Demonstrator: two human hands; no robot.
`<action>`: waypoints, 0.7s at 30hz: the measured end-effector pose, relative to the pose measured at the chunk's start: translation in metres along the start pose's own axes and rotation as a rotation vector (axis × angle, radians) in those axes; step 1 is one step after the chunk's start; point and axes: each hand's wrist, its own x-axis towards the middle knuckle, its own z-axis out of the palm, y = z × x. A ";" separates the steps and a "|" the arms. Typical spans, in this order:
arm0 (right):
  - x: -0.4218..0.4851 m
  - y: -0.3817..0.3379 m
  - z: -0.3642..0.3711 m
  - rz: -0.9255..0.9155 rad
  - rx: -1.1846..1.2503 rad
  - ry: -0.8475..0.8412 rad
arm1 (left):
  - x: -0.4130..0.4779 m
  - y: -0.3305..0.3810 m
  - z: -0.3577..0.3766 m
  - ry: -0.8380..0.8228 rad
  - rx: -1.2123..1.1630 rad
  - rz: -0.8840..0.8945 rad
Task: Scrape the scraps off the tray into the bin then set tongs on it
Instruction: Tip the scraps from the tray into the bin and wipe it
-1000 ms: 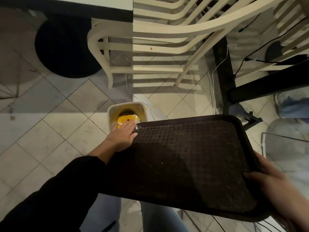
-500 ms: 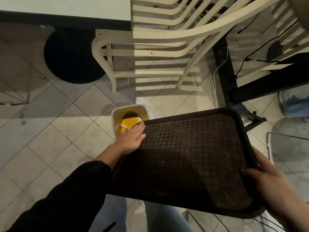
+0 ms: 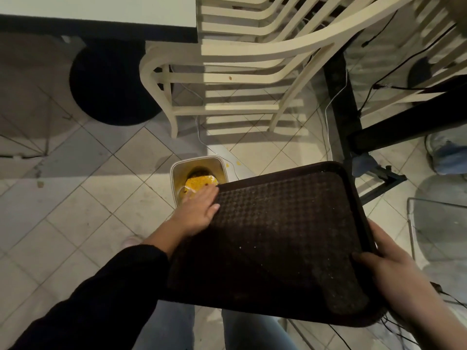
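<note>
A dark brown textured tray is held tilted over the floor, its far left corner above a small cream bin. Yellow scraps lie inside the bin. My left hand lies flat, fingers together, on the tray's left far corner at the bin's edge, holding nothing. My right hand grips the tray's near right edge, thumb on top. Only a few pale crumbs show on the tray. No tongs are in view.
A cream slatted chair stands just beyond the bin, with a table edge and its round black base at left. Black table legs and cables run at right. A few yellow bits lie on the tiled floor.
My left hand opened from a curled sweep at the tray's corner to lie flat on it. The tray stayed over the bin and my right hand kept its grip.
</note>
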 end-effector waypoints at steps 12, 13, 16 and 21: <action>0.005 0.000 0.004 0.039 -0.004 0.035 | 0.003 -0.028 0.015 -0.192 0.159 -0.362; 0.006 0.002 0.004 0.045 -0.005 0.045 | 0.003 -0.030 0.015 -0.158 0.143 -0.347; 0.010 0.002 0.006 0.042 0.027 0.058 | 0.005 -0.015 0.007 0.010 0.120 -0.204; 0.017 0.005 0.012 0.010 0.038 0.105 | 0.008 0.013 -0.011 0.273 0.111 -0.212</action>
